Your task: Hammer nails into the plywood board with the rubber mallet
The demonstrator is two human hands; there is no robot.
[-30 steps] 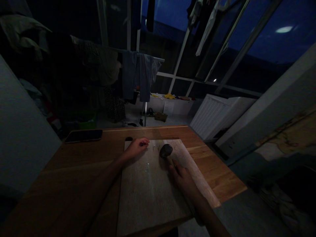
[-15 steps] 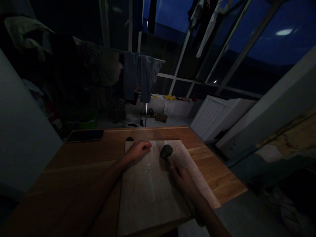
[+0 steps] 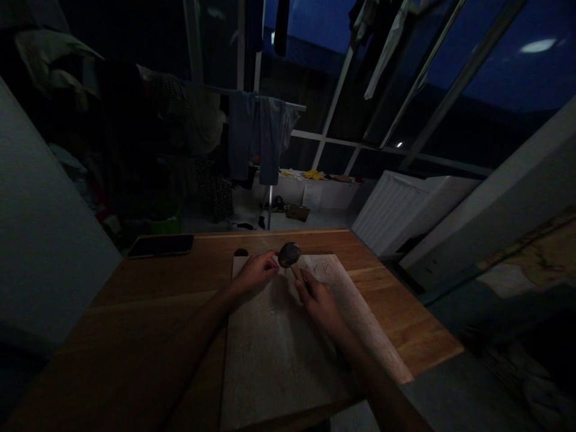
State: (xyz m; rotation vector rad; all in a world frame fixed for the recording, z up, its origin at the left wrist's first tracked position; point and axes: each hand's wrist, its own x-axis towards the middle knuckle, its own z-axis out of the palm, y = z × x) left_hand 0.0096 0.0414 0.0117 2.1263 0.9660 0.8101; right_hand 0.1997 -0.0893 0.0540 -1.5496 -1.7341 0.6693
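My right hand is wrapped round the light wooden handle of a hammer with a dark, thick head. The hammer's head is raised over the far part of a pale wooden board, close beside my left hand. The left fingers are pinched together near the board's far edge; whatever is between them is too small and dark to name. Thin nail-like pieces lie on the board in front of the left hand. A few more thin bits show faintly near the far right of the board.
The board lies on a brown wooden table. A dark phone rests at the table's far left. Beyond it stands a drying rack with hanging clothes. A white ribbed unit stands past the right edge. The room is dim.
My right hand has brought the hammer up and to the left, so its head is now beside my left fingers. The left hand stays near the board's far edge. The view has shifted slightly.
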